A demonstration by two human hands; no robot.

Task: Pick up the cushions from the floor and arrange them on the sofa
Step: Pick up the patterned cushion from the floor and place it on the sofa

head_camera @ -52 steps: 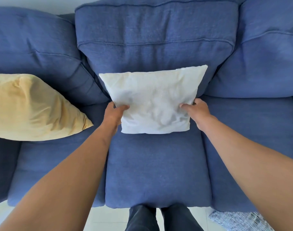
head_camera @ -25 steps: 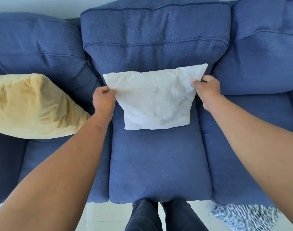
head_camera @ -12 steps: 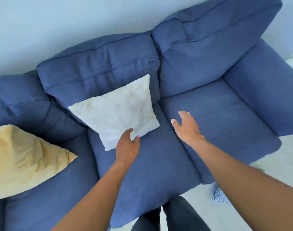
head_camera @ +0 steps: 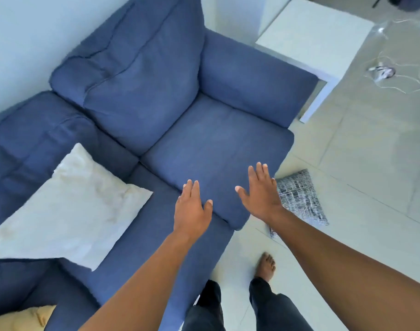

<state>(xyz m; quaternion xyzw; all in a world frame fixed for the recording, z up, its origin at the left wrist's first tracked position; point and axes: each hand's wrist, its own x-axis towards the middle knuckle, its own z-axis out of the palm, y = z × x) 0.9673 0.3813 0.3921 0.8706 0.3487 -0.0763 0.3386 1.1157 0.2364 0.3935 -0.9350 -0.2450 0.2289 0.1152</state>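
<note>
A white cushion [head_camera: 70, 209] leans against the back of the blue sofa [head_camera: 218, 144] on its middle seat. A corner of a yellow cushion [head_camera: 20, 318] shows at the bottom left on the sofa. A black-and-white patterned cushion [head_camera: 299, 199] lies on the tiled floor by the sofa's right front corner. My left hand [head_camera: 192, 209] hovers open over the front of the right seat. Spread and empty, my right hand [head_camera: 261, 194] is just left of the patterned cushion and partly covers it.
A white side table [head_camera: 316, 39] stands beyond the sofa's right armrest [head_camera: 251, 77]. Cables and a small object [head_camera: 383, 72] lie on the pale tiled floor at the far right. My legs and a bare foot [head_camera: 266, 266] are in front of the sofa.
Both hands let go of the white cushion, which stays propped on the middle seat. My view and both hands swung right, bringing the patterned cushion on the floor into sight.
</note>
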